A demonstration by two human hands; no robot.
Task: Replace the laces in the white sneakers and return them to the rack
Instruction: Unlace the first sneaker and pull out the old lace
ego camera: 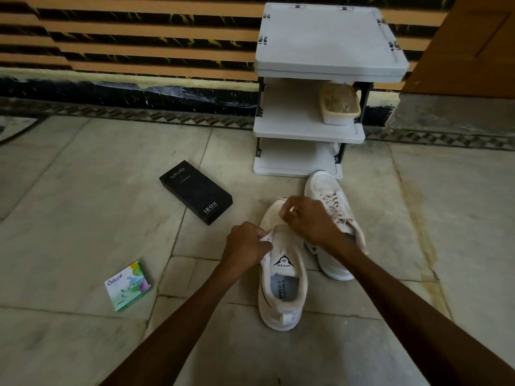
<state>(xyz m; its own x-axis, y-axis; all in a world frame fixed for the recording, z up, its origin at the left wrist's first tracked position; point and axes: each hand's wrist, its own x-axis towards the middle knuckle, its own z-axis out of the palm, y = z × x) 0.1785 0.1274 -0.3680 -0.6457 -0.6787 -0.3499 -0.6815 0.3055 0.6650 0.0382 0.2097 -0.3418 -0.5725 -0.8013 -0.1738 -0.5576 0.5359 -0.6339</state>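
Note:
Two white sneakers stand on the stone floor in front of a white rack (309, 133). The near sneaker (281, 296) has its tongue folded up and shows no lace in its visible part. My left hand (246, 243) pinches its left eyelet flap. My right hand (309, 220) is closed over its front part, fingers pinching something small and pale; what it is I cannot tell. The far sneaker (334, 218) lies to the right, laced with a pale lace, partly behind my right wrist.
A black phone box (196, 192) lies on the floor to the left of the sneakers. A small green and white carton (128, 286) sits nearer, at the left. A lidded tub (340, 108) stands on the rack's middle shelf. A wall runs behind.

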